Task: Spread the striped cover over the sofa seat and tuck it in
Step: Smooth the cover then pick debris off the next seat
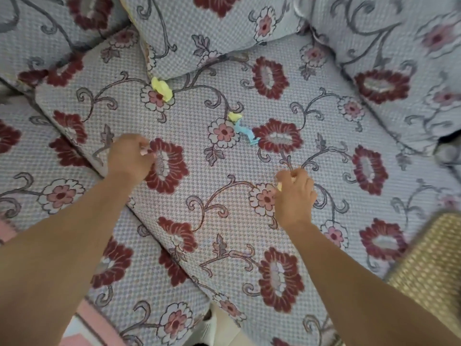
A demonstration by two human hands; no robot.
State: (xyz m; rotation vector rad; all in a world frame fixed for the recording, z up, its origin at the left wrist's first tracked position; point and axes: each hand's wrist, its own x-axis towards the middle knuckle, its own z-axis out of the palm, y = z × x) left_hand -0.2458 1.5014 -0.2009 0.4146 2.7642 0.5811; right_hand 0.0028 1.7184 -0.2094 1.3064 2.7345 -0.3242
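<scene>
No striped cover was visible in the head view. What showed was the sofa seat (224,196), upholstered in a grey woven fabric with red and pink flowers, with back cushions (199,26) standing behind it and a further seat (50,191) to the left.

The left hand (129,156) rested on the seat near a large red flower, fingers curled; whether it pinched the fabric or a small scrap could not be told. The right hand (294,193) had its fingers curled round something pale yellow, seemingly a paper scrap, with the knuckles just above the fabric.

Loose litter lay on the seat: a crumpled yellow scrap (161,88) at the foot of the back cushions, a smaller yellow scrap (234,116) near the middle, and a blue scrap (245,133) touching it. These stood in the way; in my judgement they should come off before any cover goes down, or they would sit as lumps beneath it.

A gold woven item (429,258) showed at the right edge, and a pink rug (97,323) below.

Judged from the task wording alone, the cover should be light, soft and limp. It would best be taken at two corners or along one hem, then pushed into the gap between seat and back cushions.
</scene>
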